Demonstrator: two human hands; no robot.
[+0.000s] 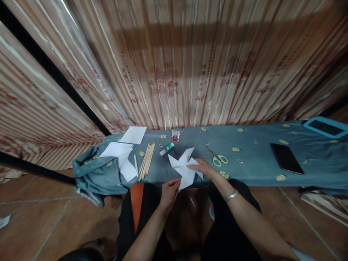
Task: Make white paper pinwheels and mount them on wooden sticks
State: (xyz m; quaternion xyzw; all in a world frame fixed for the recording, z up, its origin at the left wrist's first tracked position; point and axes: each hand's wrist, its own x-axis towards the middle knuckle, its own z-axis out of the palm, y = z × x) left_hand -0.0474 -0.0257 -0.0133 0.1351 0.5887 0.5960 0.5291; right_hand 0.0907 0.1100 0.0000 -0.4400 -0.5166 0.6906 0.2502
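I have the white folded-paper pinwheel (181, 169) at the near edge of the blue-grey cloth-covered bench (255, 159). My left hand (169, 191) pinches its lower blade; my right hand (203, 167) touches beside its centre, pinching or not I can't tell. It should be light, easily creased, best held centrally. A small red-and-white box (175, 139) sits open, dark bits (175, 137) inside.

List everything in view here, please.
Pinwheel: one, white, centre
Glue stick: one, green and white, centre
Box: one, red, centre
Scissors: one, green handles, right of pinwheel
Sticks: several, pale, left of pinwheel
Rod: one, white, beside sticks
Paper: several, white, left
Phone: one, black, right
Tablet: one, blue, far right
Cloth: one, teal, beneath these
Curtain: one, brown, behind
Poles: two, black, left
Floor: one, brown, below
Bracelet: one, silver, right wrist
Legs: two, black trousers, below
Left hand: one, bare, on pinwheel
Right hand: one, bare, on pinwheel
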